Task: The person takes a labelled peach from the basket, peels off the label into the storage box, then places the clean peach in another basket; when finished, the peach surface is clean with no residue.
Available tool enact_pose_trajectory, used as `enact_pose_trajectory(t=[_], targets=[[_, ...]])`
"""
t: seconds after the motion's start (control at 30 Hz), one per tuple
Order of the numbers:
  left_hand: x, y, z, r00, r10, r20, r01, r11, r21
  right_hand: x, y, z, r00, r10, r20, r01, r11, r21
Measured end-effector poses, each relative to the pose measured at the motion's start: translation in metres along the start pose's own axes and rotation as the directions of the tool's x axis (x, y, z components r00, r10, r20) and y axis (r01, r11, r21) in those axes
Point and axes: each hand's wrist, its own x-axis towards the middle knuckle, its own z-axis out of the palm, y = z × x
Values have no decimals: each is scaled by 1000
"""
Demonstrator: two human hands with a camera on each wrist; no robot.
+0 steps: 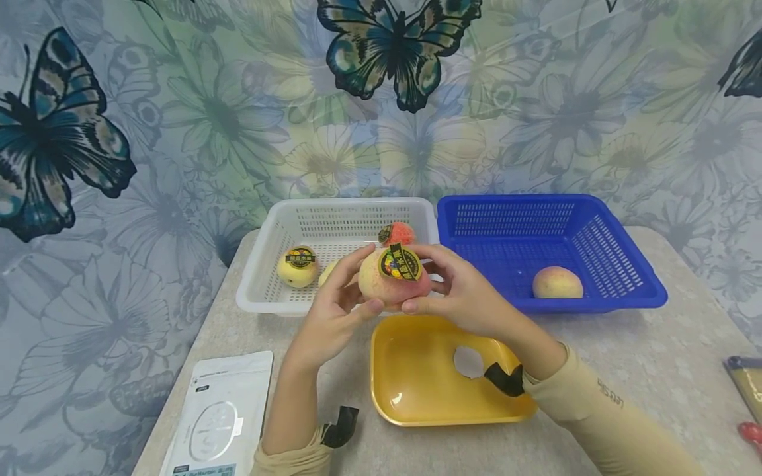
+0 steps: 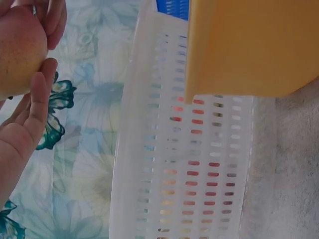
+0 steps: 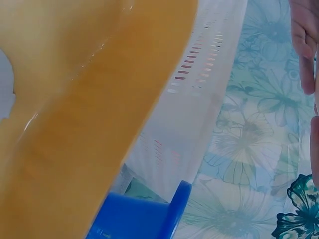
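Pink and yellow, one peach (image 1: 383, 291) is held up off the desk (image 1: 625, 344), in the head view overlapping the near rim of a white basket (image 1: 351, 201) and the far edge of a yellow tray (image 1: 417, 390). Its dark label (image 1: 401, 266) faces up towards the person. Both hands have it in their grip: the left hand (image 1: 333, 317) curls round one side, the right hand (image 1: 467, 292) the other, thumbs low on the near face. Holding it from both sides probably steadies the round fruit and leaves the label unobstructed.

Three more fruits can be counted in the white basket: a yellow one (image 1: 296, 274) and a red one (image 1: 403, 233), each labelled, plus another yellow one (image 1: 326, 270) mostly hidden by the left hand; others may be out of sight. One peach without a visible label (image 1: 557, 283) sits in the single blue basket (image 1: 488, 254). The raised basket walls presumably stop round fruit rolling away. Inside the one tray lies one pale, roundish piece (image 1: 467, 362), its material unclear.

Farther out, one white pouch (image 1: 223, 406) lies flat at left; one partly cropped packet (image 1: 747, 383) and one red object (image 1: 753, 434) show at right.
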Motion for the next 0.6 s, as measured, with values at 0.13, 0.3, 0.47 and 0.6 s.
enact_pose_trajectory(t=[0.13,0.3,0.47,0.6], targets=[[2,-1,4,1000,-23,-9,22,999,-35,-3,0,-1,1000,2,-26,-2,1000,5],[3,-2,8,999,-36,-33,35,999,-39,-9,0,-3,998,-29,-63,24,997,-68],[3,-2,10,995,-55,-84,55,998,0,-13,1,-4,969,-186,-160,140,955,-263],[4,0,10,993,-55,-101,57,998,17,-15,1,-4,920,-353,-171,267,883,-386]])
